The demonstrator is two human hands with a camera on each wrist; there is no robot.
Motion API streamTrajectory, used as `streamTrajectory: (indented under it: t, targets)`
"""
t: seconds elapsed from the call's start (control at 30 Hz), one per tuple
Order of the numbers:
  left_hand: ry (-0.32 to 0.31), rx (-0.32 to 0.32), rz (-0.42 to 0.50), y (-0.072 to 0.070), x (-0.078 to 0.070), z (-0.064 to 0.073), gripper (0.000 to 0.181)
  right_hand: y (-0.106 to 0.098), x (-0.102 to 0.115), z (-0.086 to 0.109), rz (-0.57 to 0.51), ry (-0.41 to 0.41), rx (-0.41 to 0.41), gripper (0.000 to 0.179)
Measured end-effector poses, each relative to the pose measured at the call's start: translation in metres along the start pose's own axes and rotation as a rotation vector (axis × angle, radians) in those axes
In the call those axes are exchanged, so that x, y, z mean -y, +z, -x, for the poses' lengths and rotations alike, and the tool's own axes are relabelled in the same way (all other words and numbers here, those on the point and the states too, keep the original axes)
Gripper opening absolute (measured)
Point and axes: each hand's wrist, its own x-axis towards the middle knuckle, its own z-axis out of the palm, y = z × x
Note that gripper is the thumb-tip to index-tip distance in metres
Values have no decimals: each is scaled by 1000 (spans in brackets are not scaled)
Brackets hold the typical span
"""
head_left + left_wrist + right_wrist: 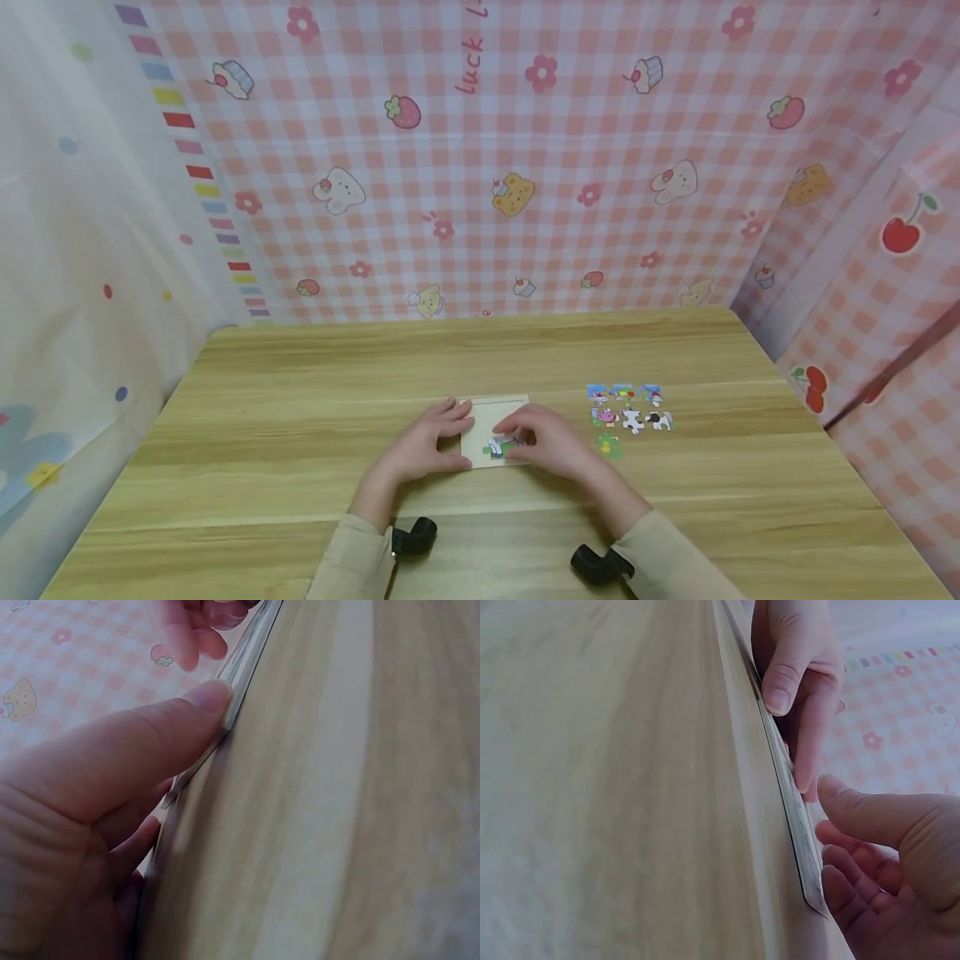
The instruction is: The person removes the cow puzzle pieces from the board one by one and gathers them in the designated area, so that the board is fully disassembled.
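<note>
A pale, shallow puzzle tray (480, 421) lies on the table between the two hands. Its lower part carries joined jigsaw pieces (496, 448) with green and white printing, partly covered by the right hand. My left hand (423, 442) rests at the tray's left side, fingers spread; in the left wrist view the thumb (169, 724) presses on the near rim. Over the tray's right side is my right hand (551, 442), its fingers lightly bent. The right wrist view shows its thumb (862, 817) apart from the fingers with nothing between them.
To the right of the tray, several loose jigsaw pieces (632, 420) lie in rough rows on the wood-grain table (300, 375). A pink checked cloth (480, 167) hangs behind the table's far edge, with more cloth at both sides. Black wrist cameras (415, 537) sit at the sleeves.
</note>
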Motion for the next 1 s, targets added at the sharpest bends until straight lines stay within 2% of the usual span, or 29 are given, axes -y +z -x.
streamTrajectory:
  t: [0.2, 0.43, 1.0]
  targets:
    - [-1, 7, 2, 0, 1, 1, 66, 4, 0, -3, 6, 4, 16, 26]
    - [7, 10, -12, 0, 2, 1, 66, 6, 1, -5, -6, 45, 18, 25]
    - [19, 6, 1, 0, 4, 1, 67, 9, 2, -6, 94, 53, 17, 24]
